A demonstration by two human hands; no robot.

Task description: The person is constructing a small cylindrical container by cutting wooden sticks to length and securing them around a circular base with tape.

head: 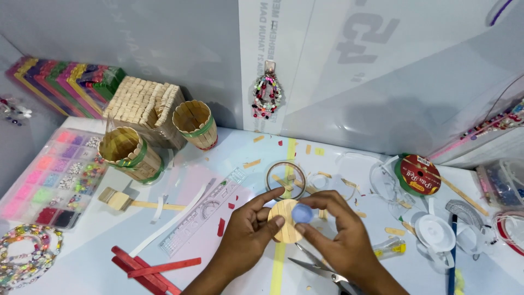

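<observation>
So the round disc of glued wooden sticks (285,220) sits right in the middle, held up over the table (327,158) between both hands, and a small blue cap-like piece (302,213) is being pressed against its face. The left hand (248,232) has thumb and fingers clamped on the disc's left edge; the right hand (338,229) pinches the blue piece, fingers closed around it. Progress-wise, I'd say the disc itself looks finished, sticks already joined and trimmed round, and the blue bit is only now going on, so it's somewhere mid-build; whether it's stuck down yet I can't tell. Just behind the hands there's a clear ring (285,179), and scissors (322,267) lie open under the right wrist. Stick offcuts are scattered all around. Further left, a clear ruler (204,210) and red sticks (147,269), and two finished stick cups (131,150) near a stick box (143,104), which hints what the disc might end up part of. A red ribbon spool (417,175) sits off right.
</observation>
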